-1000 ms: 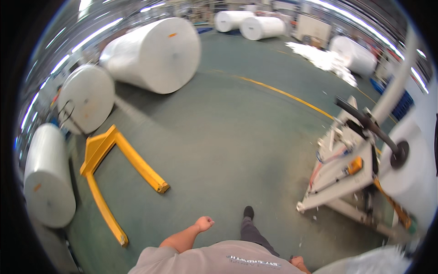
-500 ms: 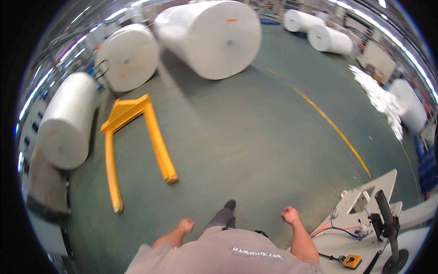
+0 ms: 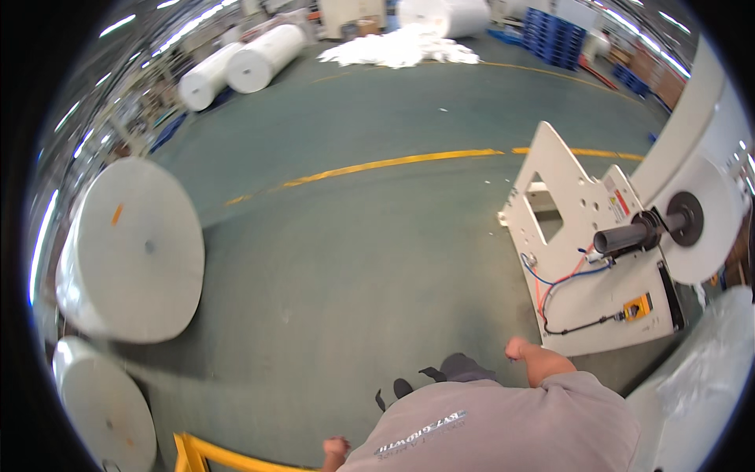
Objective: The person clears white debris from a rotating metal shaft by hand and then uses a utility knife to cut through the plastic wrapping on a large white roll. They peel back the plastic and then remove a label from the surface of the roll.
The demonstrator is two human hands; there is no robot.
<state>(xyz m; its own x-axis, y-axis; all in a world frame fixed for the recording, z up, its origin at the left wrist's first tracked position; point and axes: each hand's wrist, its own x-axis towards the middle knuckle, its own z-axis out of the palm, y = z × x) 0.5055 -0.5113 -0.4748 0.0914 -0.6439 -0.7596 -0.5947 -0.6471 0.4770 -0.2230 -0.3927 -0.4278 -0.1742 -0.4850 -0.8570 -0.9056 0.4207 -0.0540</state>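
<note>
On the green floor (image 3: pixel 377 259) the person has turned from the yellow pallet jack (image 3: pixel 212 455) toward the white roll stand (image 3: pixel 590 259), left hand (image 3: pixel 336 448) and right hand (image 3: pixel 517 348) loosely curled, holding nothing.

Green factory floor (image 3: pixel 377 236), yellow line (image 3: pixel 393 164)

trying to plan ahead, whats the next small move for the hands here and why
Probably reach the right hand toward the white machine frame. Both hands are empty, fists loosely closed; the right hangs near the frame's base, while the left hand is by the yellow pallet jack.
</note>
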